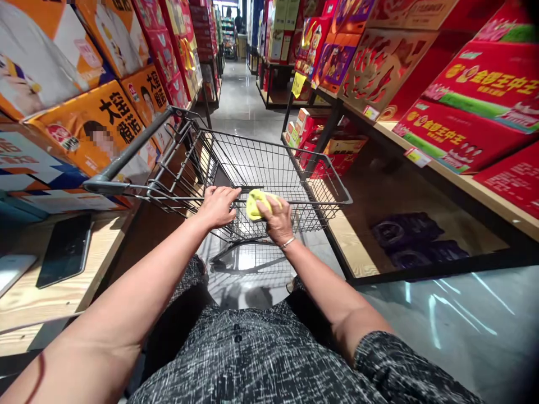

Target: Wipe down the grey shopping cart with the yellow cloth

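A wire shopping cart (269,163) stands in front of me in a shop aisle, its dark handle (126,154) pointing to the upper left. My left hand (218,206) rests on the cart's near wire rim, fingers curled over it. My right hand (278,220), with a thin bracelet at the wrist, presses a yellow cloth (255,203) against the wire of the cart beside the left hand. The cart basket looks empty.
Shelves of orange boxes (101,120) line the left, red gift boxes (467,112) the right. A dark phone (65,249) lies on the low wooden shelf at left. Dark packages (415,238) sit on the low right shelf. The grey tiled aisle (240,101) runs ahead.
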### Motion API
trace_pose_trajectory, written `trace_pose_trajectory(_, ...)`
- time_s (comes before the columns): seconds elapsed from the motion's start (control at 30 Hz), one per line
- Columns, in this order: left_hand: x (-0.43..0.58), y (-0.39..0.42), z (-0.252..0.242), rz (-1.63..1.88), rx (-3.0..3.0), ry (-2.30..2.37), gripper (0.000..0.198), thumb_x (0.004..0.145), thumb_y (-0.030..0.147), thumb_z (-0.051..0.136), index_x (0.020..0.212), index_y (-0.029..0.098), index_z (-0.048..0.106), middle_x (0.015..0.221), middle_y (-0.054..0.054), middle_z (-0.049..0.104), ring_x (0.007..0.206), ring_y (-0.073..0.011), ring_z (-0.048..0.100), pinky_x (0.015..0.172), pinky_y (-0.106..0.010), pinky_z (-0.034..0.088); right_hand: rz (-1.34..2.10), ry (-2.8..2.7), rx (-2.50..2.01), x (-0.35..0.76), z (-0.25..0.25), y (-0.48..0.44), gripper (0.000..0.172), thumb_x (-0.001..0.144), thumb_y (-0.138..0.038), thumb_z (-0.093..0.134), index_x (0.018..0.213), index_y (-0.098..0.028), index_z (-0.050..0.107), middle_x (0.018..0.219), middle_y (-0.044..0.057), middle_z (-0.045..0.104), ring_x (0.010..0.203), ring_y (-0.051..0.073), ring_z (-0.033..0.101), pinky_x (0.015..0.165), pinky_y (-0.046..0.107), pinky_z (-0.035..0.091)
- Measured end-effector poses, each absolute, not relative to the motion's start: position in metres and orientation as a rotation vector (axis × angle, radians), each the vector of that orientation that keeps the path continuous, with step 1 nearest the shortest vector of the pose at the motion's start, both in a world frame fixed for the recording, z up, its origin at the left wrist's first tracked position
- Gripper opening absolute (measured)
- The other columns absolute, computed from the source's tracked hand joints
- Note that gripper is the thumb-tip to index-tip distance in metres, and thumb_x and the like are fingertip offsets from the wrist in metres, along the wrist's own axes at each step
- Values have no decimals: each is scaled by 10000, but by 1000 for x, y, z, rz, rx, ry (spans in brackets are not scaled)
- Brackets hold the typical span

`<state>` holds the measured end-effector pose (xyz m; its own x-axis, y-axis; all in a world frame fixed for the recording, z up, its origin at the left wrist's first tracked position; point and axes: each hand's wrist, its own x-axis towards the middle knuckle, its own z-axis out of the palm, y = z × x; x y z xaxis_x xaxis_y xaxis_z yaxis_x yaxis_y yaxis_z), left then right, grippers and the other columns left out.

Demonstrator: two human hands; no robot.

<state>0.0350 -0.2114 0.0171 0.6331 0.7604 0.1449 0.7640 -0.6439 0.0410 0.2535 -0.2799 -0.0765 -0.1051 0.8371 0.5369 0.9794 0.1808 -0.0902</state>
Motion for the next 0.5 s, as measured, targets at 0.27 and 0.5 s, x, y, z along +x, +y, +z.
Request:
trace_pose_trajectory(0.27,33,-208,8,-243,-2912,-1216,591,718,225,556,1306,167,569,1265,-114,658,1145,-301,574,1036,-429,389,-126,-2373,-1590,257,-154,-277,422,1002,-190,484,1328,-428,610,1417,-16,577,1286,239,423,1037,467,342)
trace_pose_trajectory(0.5,36,-210,8,-303,-2853,-1215,506,696,268,581,1197,203,600,1173,-86,690,1117,-303,588,1115,-511,256,-34,-2286,-1886,305,-221,-311,246,916,-99,558,969,-220,765,1097,101,712,1033,224,553,842,403,420)
